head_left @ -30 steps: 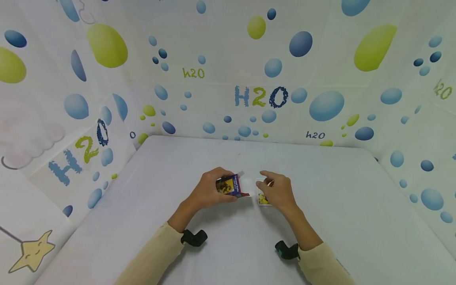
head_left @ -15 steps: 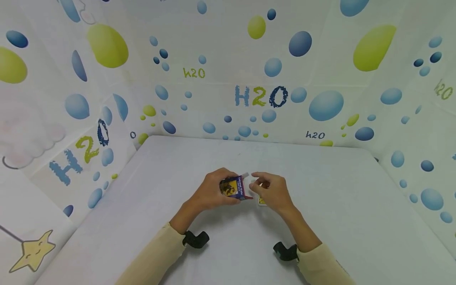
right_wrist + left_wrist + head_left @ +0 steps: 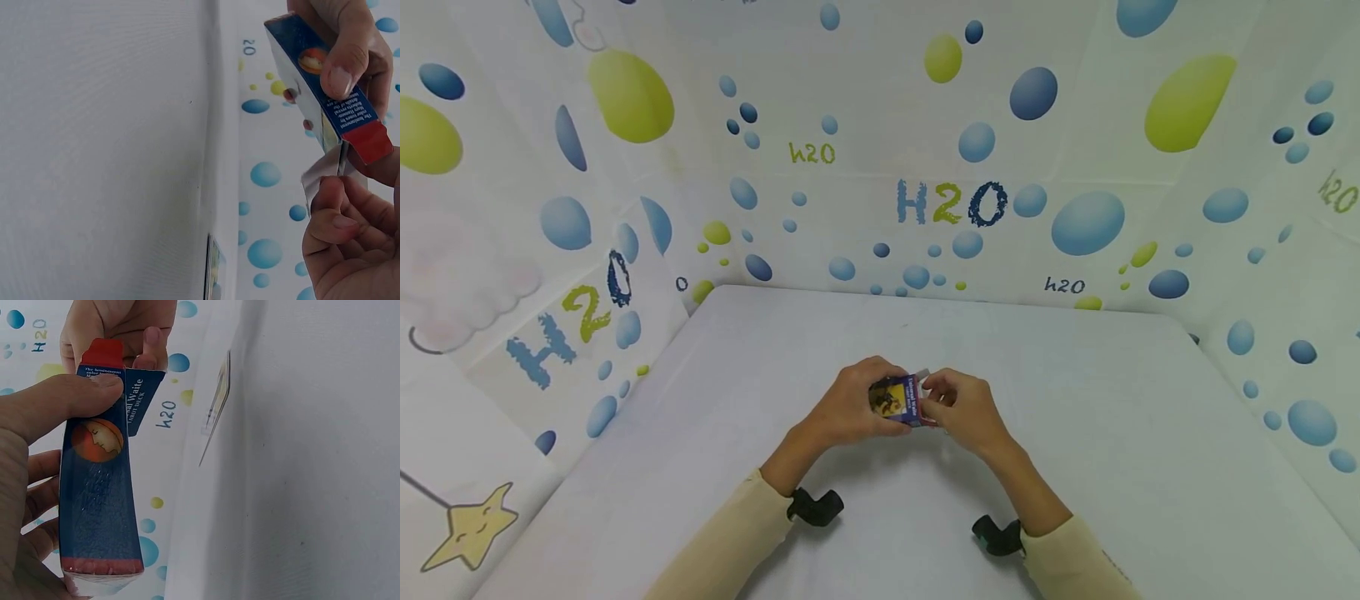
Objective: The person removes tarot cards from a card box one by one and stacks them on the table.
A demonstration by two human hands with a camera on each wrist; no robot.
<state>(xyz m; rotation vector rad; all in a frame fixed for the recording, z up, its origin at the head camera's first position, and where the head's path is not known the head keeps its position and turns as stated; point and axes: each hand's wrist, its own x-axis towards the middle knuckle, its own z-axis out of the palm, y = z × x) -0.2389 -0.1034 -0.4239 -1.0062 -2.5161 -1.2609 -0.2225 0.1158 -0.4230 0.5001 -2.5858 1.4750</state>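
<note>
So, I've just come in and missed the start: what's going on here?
A person's left hand holds a blue tarot deck box, open at one end. The right hand has its fingers at that open end; whether they pinch a flap or something inside is hard to tell. A flat printed card, or several, lies on the white table nearby.

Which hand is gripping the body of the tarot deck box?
The left hand, its thumb across the narrow blue side of the tarot deck box; the right hand instead has its fingers at the open, flapped end.
</note>
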